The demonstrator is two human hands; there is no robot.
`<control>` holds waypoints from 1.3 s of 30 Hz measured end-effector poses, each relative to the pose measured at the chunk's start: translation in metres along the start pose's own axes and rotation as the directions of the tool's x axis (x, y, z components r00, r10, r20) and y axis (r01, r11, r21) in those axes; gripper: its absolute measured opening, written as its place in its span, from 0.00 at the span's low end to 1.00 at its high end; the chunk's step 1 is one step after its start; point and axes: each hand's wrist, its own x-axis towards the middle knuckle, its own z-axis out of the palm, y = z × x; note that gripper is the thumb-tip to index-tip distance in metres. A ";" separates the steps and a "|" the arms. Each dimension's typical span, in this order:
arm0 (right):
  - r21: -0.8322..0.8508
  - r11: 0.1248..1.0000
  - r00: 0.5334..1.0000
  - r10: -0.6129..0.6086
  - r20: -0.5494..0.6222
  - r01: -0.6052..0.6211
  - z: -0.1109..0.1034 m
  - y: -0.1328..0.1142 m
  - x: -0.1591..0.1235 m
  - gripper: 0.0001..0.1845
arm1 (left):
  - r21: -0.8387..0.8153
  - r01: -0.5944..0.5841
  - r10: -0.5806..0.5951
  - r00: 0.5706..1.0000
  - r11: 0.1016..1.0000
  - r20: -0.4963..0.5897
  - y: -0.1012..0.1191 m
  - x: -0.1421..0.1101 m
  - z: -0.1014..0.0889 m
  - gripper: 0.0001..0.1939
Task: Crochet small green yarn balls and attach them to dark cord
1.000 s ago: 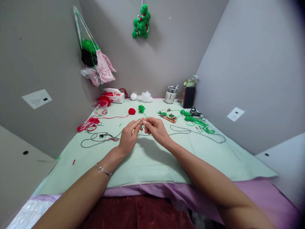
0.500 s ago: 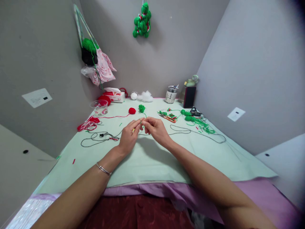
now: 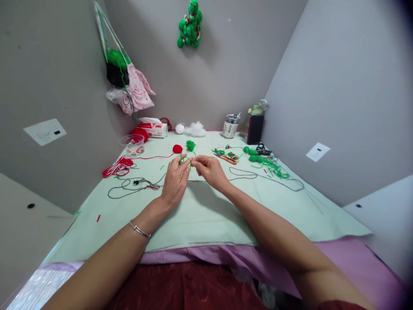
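Over the middle of the table my left hand (image 3: 175,181) has green yarn (image 3: 185,159) looped about its raised fingers. My right hand (image 3: 211,171), close beside it on the right, pinches the same yarn between thumb and fingertips. The strand runs back toward a small tangled green yarn ball (image 3: 190,145) just beyond the hands. Whether a hook or needle is in my fingers, I cannot make out. Left of the green ball lies a red yarn ball (image 3: 177,149), its strand trailing to a red and white yarn bundle (image 3: 118,167).
Orange-handled scissors (image 3: 229,159) and green yarn pieces (image 3: 272,167) lie to the right. A long dark cord (image 3: 122,196) crosses the table under my hands. Along the back stand a clear tub (image 3: 133,148), a tissue box (image 3: 155,129), white stuffing (image 3: 195,129), a pen can (image 3: 230,128) and a phone (image 3: 255,130).
My left fingers have lifted and spread a little, so the green yarn loop shows more. My right hand still pinches the yarn, slightly farther from the left. The view has shifted slightly.
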 end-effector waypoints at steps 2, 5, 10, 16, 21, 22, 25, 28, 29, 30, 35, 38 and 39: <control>-0.005 1.000 1.000 -0.007 -0.002 0.007 -0.001 0.001 0.001 0.12 | 0.050 -0.006 0.006 1.000 0.999 0.003 -0.002 0.001 0.000 0.20; -0.013 1.000 1.000 -0.015 0.013 0.015 -0.002 0.003 0.003 0.11 | 0.093 -0.004 0.003 1.000 0.996 0.010 -0.002 0.002 -0.001 0.22; 0.031 0.999 0.999 0.030 0.012 -0.030 -0.002 0.003 0.004 0.13 | 0.082 -0.006 0.003 1.000 0.997 0.030 -0.002 0.002 -0.003 0.25; 0.106 0.993 0.996 0.052 0.066 -0.059 0.000 0.001 0.003 0.12 | 0.059 -0.007 0.003 0.998 0.998 0.059 -0.005 0.004 -0.004 0.26; 0.088 0.994 0.997 0.059 0.040 -0.062 -0.004 0.007 0.008 0.13 | 0.007 0.041 -0.041 0.996 0.999 0.074 -0.004 0.005 -0.004 0.24; 0.073 0.996 0.998 0.059 0.017 -0.060 -0.006 0.008 0.009 0.14 | -0.014 0.059 -0.058 0.995 0.998 0.077 -0.003 0.006 -0.005 0.23; 0.062 0.997 0.999 0.043 0.002 -0.043 -0.009 0.008 0.010 0.14 | -0.136 0.133 -0.123 0.989 0.982 0.076 -0.001 0.008 -0.009 0.18; 0.079 0.996 0.999 0.032 0.029 -0.034 -0.008 0.005 0.008 0.14 | -0.340 0.276 -0.243 0.960 0.899 0.137 -0.002 0.011 -0.012 0.16; 0.084 0.996 0.999 0.028 0.031 -0.031 -0.007 0.004 0.007 0.14 | -0.405 0.321 -0.274 0.946 0.856 0.172 -0.002 0.012 -0.012 0.17; 0.083 0.996 0.999 0.025 0.031 -0.027 -0.006 0.003 0.005 0.14 | -0.461 0.357 -0.295 0.934 0.812 0.203 -0.003 0.012 -0.012 0.18; 0.007 1.000 0.999 -0.013 0.043 0.013 -0.001 0.003 0.002 0.14 | -0.590 0.408 -0.341 0.912 0.697 0.228 -0.004 0.013 -0.011 0.18; 0.007 1.000 0.998 -0.021 0.067 0.020 -0.002 0.002 0.002 0.13 | -0.572 0.404 -0.348 0.913 0.714 0.210 -0.004 0.013 -0.012 0.17; 0.040 0.999 0.998 -0.016 0.068 0.014 -0.003 0.001 0.002 0.13 | -0.574 0.405 -0.351 0.913 0.712 0.208 -0.005 0.014 -0.012 0.16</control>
